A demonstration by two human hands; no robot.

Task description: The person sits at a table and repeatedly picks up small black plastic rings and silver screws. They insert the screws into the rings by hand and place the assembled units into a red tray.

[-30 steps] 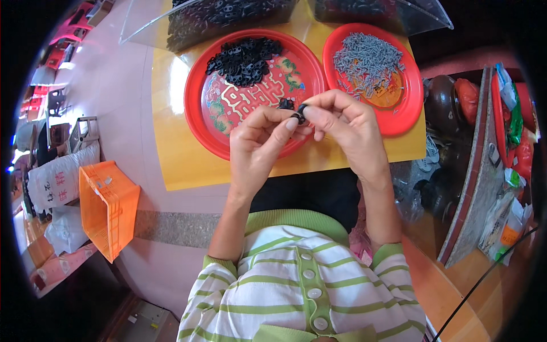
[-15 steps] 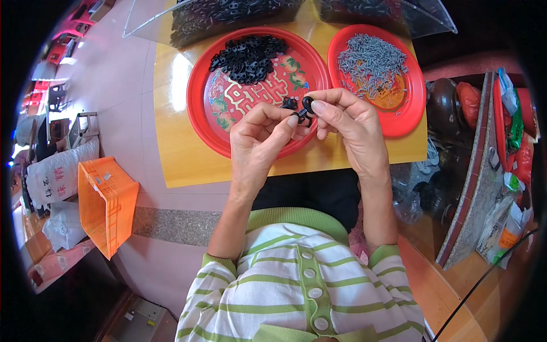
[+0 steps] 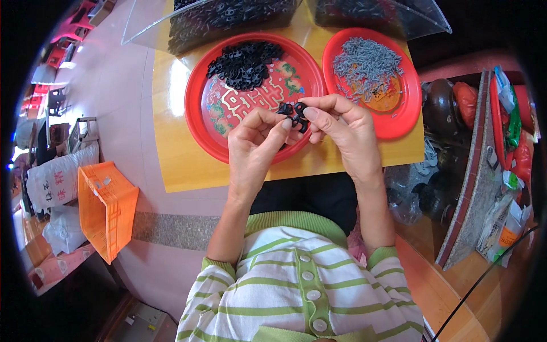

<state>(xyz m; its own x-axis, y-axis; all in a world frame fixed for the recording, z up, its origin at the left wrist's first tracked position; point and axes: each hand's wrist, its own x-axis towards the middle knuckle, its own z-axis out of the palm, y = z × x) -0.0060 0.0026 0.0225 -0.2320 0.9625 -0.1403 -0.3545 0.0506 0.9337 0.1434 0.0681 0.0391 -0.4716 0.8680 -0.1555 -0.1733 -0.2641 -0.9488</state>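
Observation:
My left hand (image 3: 259, 142) and my right hand (image 3: 345, 128) meet over the near right part of a round red tray (image 3: 194, 119). Between their fingertips they pinch small black plastic pieces (image 3: 300, 111); the fingers partly cover these. Just left of the right fingertips, another small black piece (image 3: 284, 108) shows, close to the left thumb. A heap of black plastic pieces with holes (image 3: 242, 65) lies at the far side of the tray. Right of it, a red oval plate (image 3: 411, 114) holds a pile of small grey screws (image 3: 367, 62).
Clear plastic bins (image 3: 228, 25) of dark parts stand at the back of the yellow table (image 3: 171, 154). An orange crate (image 3: 108, 211) and a white sack (image 3: 57, 174) are on the left. Jars (image 3: 441, 105) and bags stand beside a stone-topped ledge at right.
The black pieces in my fingertips sit closer together; a thin shaft seen between them earlier is now hidden. My hands have shifted slightly left, and the view has tilted a little.

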